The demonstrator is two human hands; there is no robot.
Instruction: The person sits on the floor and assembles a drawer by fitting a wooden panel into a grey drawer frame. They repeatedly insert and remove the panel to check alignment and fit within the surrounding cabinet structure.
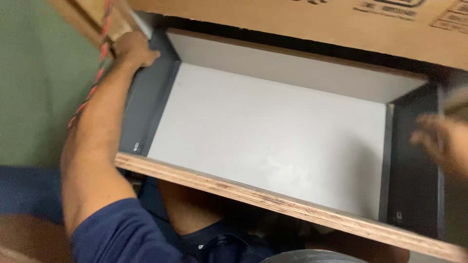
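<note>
While the left hand (pixel 134 48) has its fingers clamped on the far left corner of the white-bottomed plywood drawer box with dark grey metal sides (pixel 273 131), the right hand (pixel 443 141) is blurred by the right side, fingers apart. Looks stiff and bulky; the side walls are probably best to grab.

cardboard box (pixel 302 22) | top edge, above drawer | brown, flat, dark print

The right hand (pixel 441 141), at the drawer's (pixel 273 131) right wall, is motion-blurred and cut by the frame edge, so its grip cannot be told. The left hand's (pixel 132 48) fingers curl out of sight over the drawer's far left corner. Above the drawer, the cardboard box (pixel 312 24) runs off the top edge.
</note>
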